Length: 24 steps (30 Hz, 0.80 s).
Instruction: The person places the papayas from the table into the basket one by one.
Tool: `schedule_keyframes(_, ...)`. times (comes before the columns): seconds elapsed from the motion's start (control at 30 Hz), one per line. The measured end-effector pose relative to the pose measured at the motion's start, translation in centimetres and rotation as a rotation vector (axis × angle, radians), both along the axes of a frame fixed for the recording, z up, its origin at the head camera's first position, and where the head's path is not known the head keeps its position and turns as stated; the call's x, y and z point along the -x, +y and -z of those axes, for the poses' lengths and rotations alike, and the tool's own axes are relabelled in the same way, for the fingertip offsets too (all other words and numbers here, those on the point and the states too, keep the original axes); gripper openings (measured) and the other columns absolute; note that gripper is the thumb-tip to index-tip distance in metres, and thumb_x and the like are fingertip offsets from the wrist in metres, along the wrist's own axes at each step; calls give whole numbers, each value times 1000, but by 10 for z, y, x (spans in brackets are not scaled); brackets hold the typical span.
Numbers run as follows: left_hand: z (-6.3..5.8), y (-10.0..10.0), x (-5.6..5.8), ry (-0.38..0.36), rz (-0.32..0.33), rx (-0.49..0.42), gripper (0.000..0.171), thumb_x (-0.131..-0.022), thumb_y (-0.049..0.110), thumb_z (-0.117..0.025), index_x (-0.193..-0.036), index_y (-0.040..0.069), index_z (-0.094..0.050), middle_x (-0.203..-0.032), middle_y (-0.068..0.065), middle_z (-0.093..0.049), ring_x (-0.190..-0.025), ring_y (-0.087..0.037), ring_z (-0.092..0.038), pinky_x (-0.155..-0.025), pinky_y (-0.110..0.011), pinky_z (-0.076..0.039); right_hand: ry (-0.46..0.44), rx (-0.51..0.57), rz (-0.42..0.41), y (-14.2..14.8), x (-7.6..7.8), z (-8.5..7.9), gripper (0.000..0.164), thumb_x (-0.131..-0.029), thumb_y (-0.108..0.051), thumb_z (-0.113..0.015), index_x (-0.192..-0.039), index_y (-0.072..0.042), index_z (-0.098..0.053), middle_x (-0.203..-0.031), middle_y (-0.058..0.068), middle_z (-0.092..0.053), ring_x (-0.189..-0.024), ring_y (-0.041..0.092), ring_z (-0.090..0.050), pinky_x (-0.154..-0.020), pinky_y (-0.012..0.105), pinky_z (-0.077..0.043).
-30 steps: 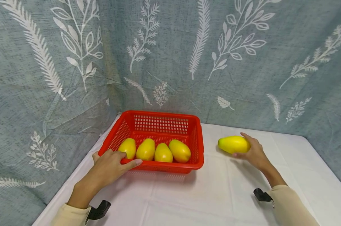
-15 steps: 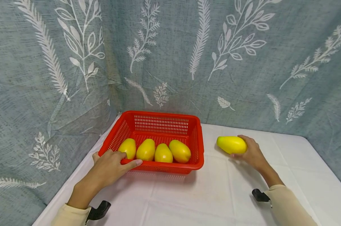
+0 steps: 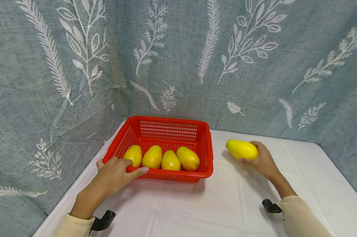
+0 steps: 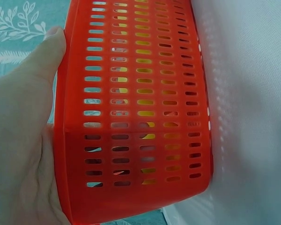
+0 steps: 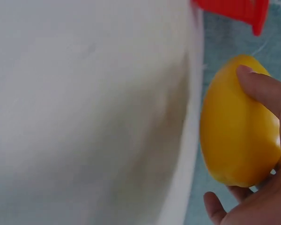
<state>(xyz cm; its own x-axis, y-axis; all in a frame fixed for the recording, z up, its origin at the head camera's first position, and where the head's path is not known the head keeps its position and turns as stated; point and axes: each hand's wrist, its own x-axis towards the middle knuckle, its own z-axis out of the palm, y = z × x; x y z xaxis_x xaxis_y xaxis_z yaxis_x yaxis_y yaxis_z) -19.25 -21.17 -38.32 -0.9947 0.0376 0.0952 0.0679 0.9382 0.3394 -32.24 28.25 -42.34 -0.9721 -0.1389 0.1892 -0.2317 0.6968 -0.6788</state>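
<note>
My right hand [image 3: 262, 160] grips a yellow papaya [image 3: 241, 149] with a greenish narrow end, to the right of the basket. In the right wrist view the thumb lies along one side of the papaya [image 5: 239, 126], and the other fingers are partly hidden behind it. My left hand [image 3: 113, 174] holds the near left corner of a red plastic basket [image 3: 172, 175], thumb over the outer side of the rim, fingers inside. Several yellow papayas [image 3: 152, 157] lie in a row along the basket's near side. The left wrist view shows the slotted basket wall [image 4: 136, 197] close up.
A white cloth [image 3: 208, 210] covers the table. Blue-green curtains [image 3: 178, 65] with white leaf patterns hang behind it and on both sides. The basket stands near the back left, close to the curtain.
My right hand has taken hold of the papaya, lifted it a little and shifted it slightly left, its greenish end tilting up. The left hand and basket stay in place.
</note>
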Motion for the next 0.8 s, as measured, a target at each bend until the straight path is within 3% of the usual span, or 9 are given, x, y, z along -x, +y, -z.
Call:
schedule_keyframes(0.23, 3, -1, 1, 10, 0, -11, 65, -91, 82, -57, -74, 19, -61, -70, 1, -50, -89, -25, -56, -82, -60, -28, -17, 52, -8, -22, -7, -28, 94, -88, -37, -87, -156, 3, -37, -151, 26, -48, -124, 40, -54, -101, 53, -44)
schedule_keyframes(0.47, 5, -2, 1, 12, 3, -8, 65, -91, 81, -58, -77, 18, -63, -71, 0, -50, -89, -26, -57, -81, -59, -28, -92, 123, -41, -52, -20, -55, 95, -89, -46, -84, -159, -6, -34, -150, 19, -49, -121, 36, -56, -95, 45, -48)
schedule_keyframes(0.8, 4, -3, 0, 6, 7, -12, 66, -91, 82, -57, -81, 17, -66, -72, 1, -51, -92, -27, -57, -82, -59, -27, -68, 127, -130, -97, -31, -84, 88, -88, -44, -85, -154, -6, -41, -141, 16, -54, -112, 33, -61, -90, 41, -52)
